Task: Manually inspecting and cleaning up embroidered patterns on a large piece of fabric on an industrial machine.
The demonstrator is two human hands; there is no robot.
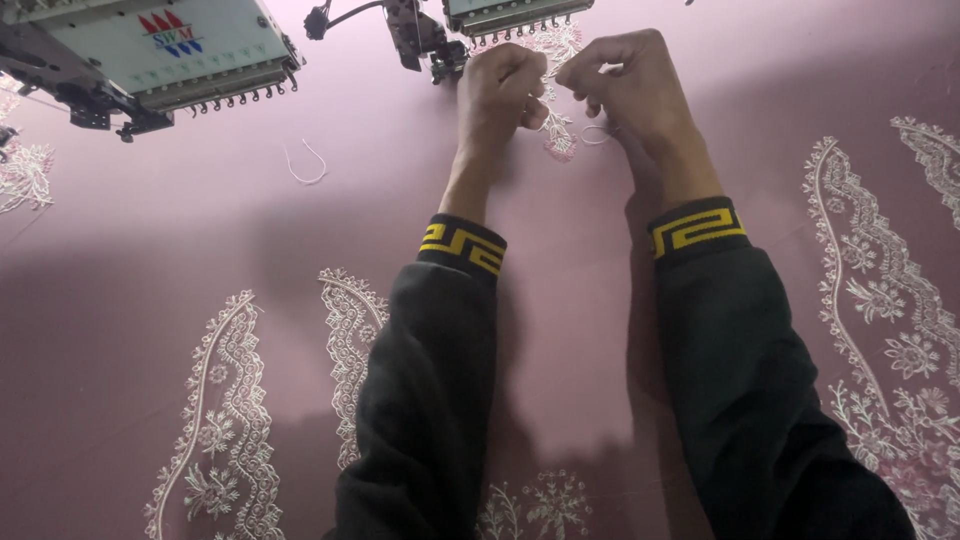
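Both my arms, in black sleeves with yellow-patterned cuffs, reach forward over a mauve fabric (180, 240) stitched with white floral embroidery. My left hand (500, 90) is curled into a fist just below an embroidery machine head (515, 15). Close beside it, my right hand (632, 85) has its fingers pinched together. A thin white thread (598, 135) loops down from the right hand's fingers, and the two hands seem to pinch it between them. A small embroidered motif (558, 135) lies on the fabric under the hands.
A second machine head (170, 50) with a row of needles stands at the upper left. A dark arm-like machine part (415, 35) sits between the two heads. A loose thread scrap (305, 165) lies on the fabric. Embroidered bands (225, 420) run across the near fabric.
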